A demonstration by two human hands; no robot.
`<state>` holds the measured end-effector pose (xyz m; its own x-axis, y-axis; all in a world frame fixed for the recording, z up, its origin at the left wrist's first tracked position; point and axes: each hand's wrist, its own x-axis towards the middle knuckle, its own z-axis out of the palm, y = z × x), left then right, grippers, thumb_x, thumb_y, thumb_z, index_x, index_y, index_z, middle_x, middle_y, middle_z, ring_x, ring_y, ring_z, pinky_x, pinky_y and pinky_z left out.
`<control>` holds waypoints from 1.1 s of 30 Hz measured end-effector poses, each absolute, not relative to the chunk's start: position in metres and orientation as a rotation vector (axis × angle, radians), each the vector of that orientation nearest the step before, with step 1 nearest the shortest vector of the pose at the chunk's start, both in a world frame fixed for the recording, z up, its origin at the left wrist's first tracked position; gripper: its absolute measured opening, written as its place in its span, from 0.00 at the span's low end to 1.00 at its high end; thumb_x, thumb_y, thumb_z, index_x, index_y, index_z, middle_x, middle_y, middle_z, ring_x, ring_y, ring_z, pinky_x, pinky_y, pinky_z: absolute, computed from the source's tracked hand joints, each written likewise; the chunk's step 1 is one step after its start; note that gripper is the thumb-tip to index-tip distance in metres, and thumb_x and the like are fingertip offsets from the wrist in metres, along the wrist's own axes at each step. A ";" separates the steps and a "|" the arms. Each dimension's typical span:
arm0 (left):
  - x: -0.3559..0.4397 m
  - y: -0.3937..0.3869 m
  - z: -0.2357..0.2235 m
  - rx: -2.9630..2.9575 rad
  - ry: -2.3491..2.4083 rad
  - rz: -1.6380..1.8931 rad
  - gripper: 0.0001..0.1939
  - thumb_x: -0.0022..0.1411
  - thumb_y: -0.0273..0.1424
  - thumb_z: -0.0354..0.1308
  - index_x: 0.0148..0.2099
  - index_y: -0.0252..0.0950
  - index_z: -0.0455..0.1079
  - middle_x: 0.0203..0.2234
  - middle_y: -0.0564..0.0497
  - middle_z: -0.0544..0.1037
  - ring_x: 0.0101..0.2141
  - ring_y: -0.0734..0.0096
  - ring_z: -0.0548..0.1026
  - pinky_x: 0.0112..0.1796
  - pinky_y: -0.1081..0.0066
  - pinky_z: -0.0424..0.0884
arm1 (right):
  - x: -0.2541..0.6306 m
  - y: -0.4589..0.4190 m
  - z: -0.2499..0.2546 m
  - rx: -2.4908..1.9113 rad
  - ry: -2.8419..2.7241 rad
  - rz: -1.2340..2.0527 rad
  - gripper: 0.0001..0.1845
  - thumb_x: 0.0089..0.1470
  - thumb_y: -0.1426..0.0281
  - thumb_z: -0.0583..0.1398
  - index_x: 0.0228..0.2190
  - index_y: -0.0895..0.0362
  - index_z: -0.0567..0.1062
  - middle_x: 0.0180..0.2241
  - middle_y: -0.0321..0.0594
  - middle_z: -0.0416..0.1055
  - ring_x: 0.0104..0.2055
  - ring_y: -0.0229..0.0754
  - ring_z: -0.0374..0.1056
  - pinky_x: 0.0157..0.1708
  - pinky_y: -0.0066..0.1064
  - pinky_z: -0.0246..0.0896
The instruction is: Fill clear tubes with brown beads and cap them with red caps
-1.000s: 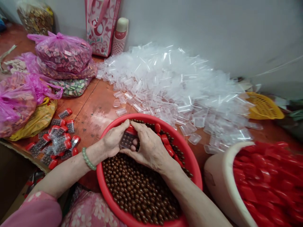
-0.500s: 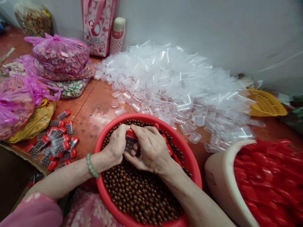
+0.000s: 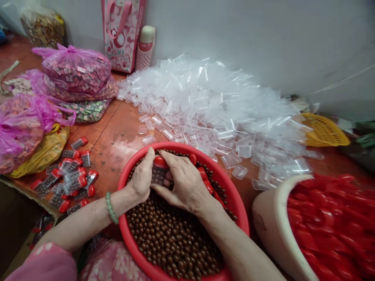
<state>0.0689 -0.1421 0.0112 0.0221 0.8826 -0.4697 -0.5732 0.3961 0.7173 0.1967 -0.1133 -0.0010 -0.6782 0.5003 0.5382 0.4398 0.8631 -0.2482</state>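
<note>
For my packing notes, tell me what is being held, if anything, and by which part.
A red-capped box, held at its sides between left hand and right hand.

A single head-worn camera looks forward and down from above the person's own lap, with both forearms reaching in from the lower edge. Nearest the lens lie the red basin [image 3: 124, 218] and the pale bucket [image 3: 268, 207]; farther off, across the orange table [image 3: 113, 134], the view ends at a grey wall [image 3: 249, 35].
</note>
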 end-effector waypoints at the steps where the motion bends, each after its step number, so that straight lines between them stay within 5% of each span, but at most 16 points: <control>1: 0.068 -0.142 0.011 0.398 0.996 1.152 0.27 0.67 0.48 0.40 0.31 0.34 0.70 0.19 0.52 0.72 0.20 0.76 0.69 0.25 0.75 0.68 | 0.198 -0.112 -0.001 -0.690 -2.421 0.154 0.44 0.53 0.59 0.61 0.63 0.64 0.51 0.52 0.61 0.70 0.51 0.58 0.69 0.47 0.51 0.66; 6: 0.048 -0.153 0.025 0.635 0.983 1.187 0.27 0.64 0.51 0.47 0.36 0.33 0.73 0.24 0.50 0.74 0.23 0.76 0.69 0.29 0.75 0.68 | 0.215 -0.105 0.012 -0.722 -2.486 0.261 0.50 0.51 0.54 0.64 0.65 0.61 0.50 0.57 0.60 0.65 0.57 0.60 0.64 0.51 0.55 0.65; 10: -0.008 -0.182 0.034 1.145 1.391 1.337 0.20 0.63 0.47 0.52 0.44 0.37 0.74 0.32 0.50 0.76 0.32 0.71 0.72 0.37 0.71 0.69 | 0.248 -0.105 0.026 -0.975 -2.294 0.318 0.23 0.56 0.64 0.62 0.53 0.55 0.71 0.47 0.49 0.75 0.47 0.52 0.73 0.48 0.47 0.70; 13: -0.061 -0.211 0.023 1.449 2.052 1.161 0.17 0.62 0.43 0.55 0.50 0.42 0.72 0.39 0.53 0.77 0.40 0.64 0.73 0.46 0.66 0.66 | 0.278 -0.119 0.029 -1.135 -2.244 0.503 0.12 0.58 0.66 0.60 0.44 0.53 0.76 0.39 0.42 0.79 0.39 0.47 0.76 0.42 0.40 0.73; 16: -0.103 -0.240 0.002 1.626 2.485 0.767 0.24 0.56 0.42 0.60 0.55 0.45 0.69 0.44 0.51 0.76 0.48 0.48 0.71 0.50 0.53 0.62 | 0.301 -0.137 0.029 -1.212 -2.294 0.769 0.14 0.57 0.63 0.61 0.43 0.54 0.76 0.38 0.41 0.79 0.38 0.45 0.76 0.39 0.36 0.73; 19: -0.127 -0.263 -0.018 1.636 2.552 0.519 0.23 0.55 0.40 0.58 0.54 0.51 0.68 0.35 0.51 0.78 0.50 0.38 0.69 0.47 0.47 0.61 | 0.307 -0.149 0.026 -1.176 -2.364 1.023 0.20 0.54 0.59 0.63 0.46 0.55 0.75 0.42 0.43 0.78 0.42 0.46 0.75 0.41 0.36 0.74; 24: -0.143 -0.270 -0.024 1.577 2.548 0.445 0.09 0.56 0.41 0.53 0.37 0.46 0.72 0.24 0.48 0.73 0.42 0.40 0.74 0.42 0.47 0.63 | 0.290 -0.146 0.018 -1.111 -2.462 1.167 0.24 0.53 0.62 0.65 0.50 0.55 0.71 0.44 0.44 0.75 0.43 0.44 0.74 0.43 0.38 0.73; 30: -0.090 -0.243 0.009 1.686 2.395 0.693 0.23 0.61 0.42 0.55 0.56 0.39 0.67 0.51 0.44 0.74 0.54 0.43 0.69 0.55 0.49 0.62 | 0.276 -0.141 0.008 -1.090 -2.442 1.220 0.17 0.53 0.65 0.64 0.44 0.58 0.72 0.42 0.43 0.75 0.42 0.43 0.73 0.43 0.36 0.70; 33: -0.033 -0.225 0.023 1.768 2.000 0.818 0.18 0.62 0.37 0.55 0.53 0.37 0.69 0.49 0.47 0.76 0.49 0.56 0.74 0.53 0.56 0.68 | 0.277 -0.140 0.011 -1.090 -2.365 1.299 0.17 0.54 0.64 0.63 0.44 0.58 0.72 0.40 0.43 0.75 0.40 0.42 0.72 0.39 0.33 0.70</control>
